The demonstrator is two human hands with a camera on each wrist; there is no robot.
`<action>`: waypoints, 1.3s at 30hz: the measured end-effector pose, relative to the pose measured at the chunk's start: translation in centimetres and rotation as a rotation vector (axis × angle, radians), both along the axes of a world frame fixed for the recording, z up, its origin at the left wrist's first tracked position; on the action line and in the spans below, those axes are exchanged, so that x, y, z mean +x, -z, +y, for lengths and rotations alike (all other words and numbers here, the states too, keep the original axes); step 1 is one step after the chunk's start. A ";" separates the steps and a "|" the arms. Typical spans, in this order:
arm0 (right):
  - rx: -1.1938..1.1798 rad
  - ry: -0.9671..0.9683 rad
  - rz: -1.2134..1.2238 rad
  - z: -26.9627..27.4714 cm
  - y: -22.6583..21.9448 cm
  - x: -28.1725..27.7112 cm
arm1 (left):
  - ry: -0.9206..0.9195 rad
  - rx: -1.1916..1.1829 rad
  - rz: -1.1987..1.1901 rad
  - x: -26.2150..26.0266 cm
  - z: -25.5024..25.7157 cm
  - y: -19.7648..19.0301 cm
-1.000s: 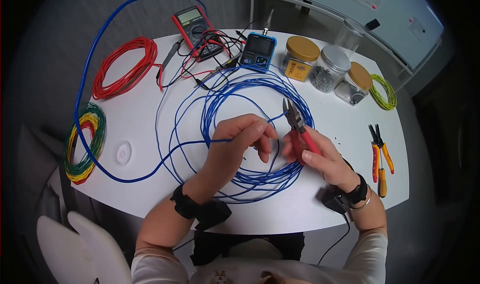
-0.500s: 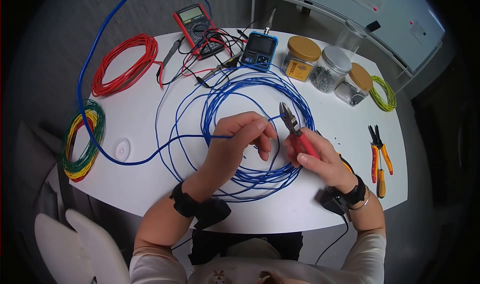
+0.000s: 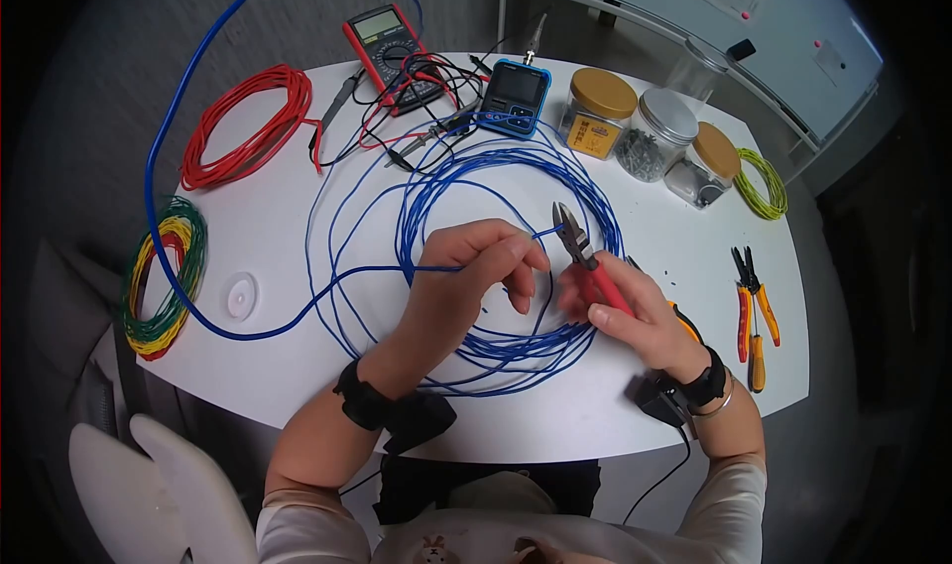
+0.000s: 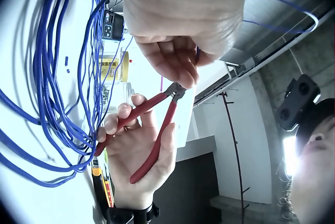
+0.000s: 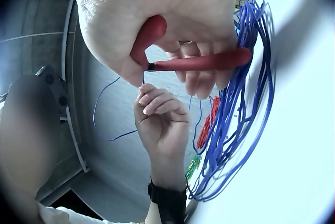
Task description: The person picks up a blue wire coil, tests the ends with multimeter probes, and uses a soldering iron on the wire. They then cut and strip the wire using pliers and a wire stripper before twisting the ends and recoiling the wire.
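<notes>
My left hand (image 3: pixel 471 271) pinches a blue wire (image 3: pixel 545 233) between thumb and fingers, and a short end pokes out toward the right. My right hand (image 3: pixel 640 316) holds red-handled diagonal cutters (image 3: pixel 609 288), their jaws right at that wire end. In the left wrist view the handles of the cutters (image 4: pixel 144 110) stand spread apart, with fingers round one and the thumb along the other. Beneath both hands lies a large loose coil of blue wire (image 3: pixel 516 159). The jaws are hidden in the right wrist view.
A red multimeter (image 3: pixel 382 43) with tangled leads and a blue handheld tester (image 3: pixel 516 88) lie at the back. Jars (image 3: pixel 659 127) stand back right. Wire strippers (image 3: pixel 744 316) lie right; red wire (image 3: pixel 288 83) and a white disc (image 3: pixel 239 296) left. An orange-black tool (image 4: pixel 99 182) sits by my right wrist.
The cutters have shifted slightly left, bringing their jaws onto the wire end. The long blue wire loop at the left has swayed a little. My left hand keeps its pinch.
</notes>
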State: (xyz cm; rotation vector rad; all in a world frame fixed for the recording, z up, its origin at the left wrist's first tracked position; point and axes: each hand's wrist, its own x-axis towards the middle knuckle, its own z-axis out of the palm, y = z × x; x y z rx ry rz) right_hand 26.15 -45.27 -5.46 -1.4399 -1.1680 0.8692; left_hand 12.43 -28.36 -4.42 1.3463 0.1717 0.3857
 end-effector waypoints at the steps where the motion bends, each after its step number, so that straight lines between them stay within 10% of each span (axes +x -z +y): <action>1: -0.005 -0.002 -0.006 0.0 -0.1 0.1 | -0.009 0.028 0.002 0.0 0.0 0.0; 16: 0.044 0.207 -0.602 -0.2 -0.6 -1.0 | 0.026 -0.164 0.064 -0.1 0.8 -0.3; 39: -0.145 0.085 -0.445 -0.3 -1.3 -0.4 | -0.048 0.227 0.136 -0.3 1.3 -1.5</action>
